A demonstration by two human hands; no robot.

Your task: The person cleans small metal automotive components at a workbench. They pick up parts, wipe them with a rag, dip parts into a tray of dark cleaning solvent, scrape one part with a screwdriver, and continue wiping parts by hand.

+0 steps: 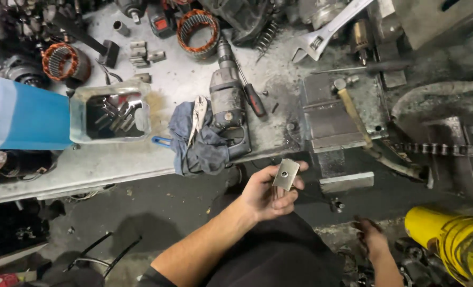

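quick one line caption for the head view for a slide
Left hand holds a small metal plate with a hole beside a cluttered workbench; right hand hangs low near a yellow cylinder.

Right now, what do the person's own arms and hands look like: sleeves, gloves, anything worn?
Both forearms are bare, with no sleeves reaching the wrists. The left hand wears no glove, ring or watch that shows. The right hand is also ungloved and looks smeared with dark grime. Dark clothing covers the lap below.
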